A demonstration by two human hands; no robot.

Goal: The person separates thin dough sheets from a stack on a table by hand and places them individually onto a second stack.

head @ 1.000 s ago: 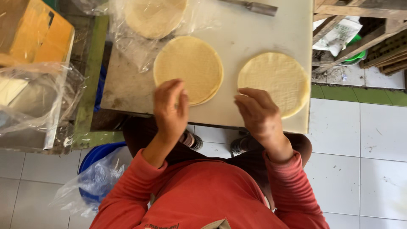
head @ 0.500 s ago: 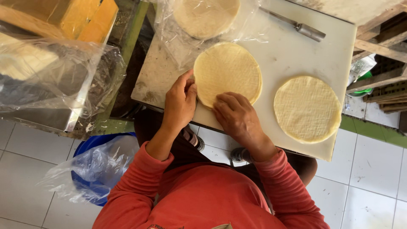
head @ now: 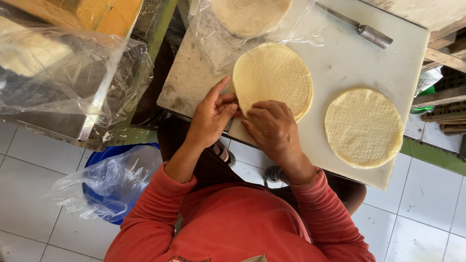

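Both hands since shifted to near stack (head: 273, 77) edge. We pinch lightly: left hand (head: 211, 116) fingers nip rim, right hand (head: 273, 128) curled on top, peel slowly.

both hands (head: 242, 121) at the near edge of a round wrapper stack (head: 273, 77) on a white board (head: 349, 58)

One camera sits on the person's head. It looks straight down, close over the hands (head: 242, 123), the white desk (head: 359, 53) and the tiled floor (head: 29, 194).
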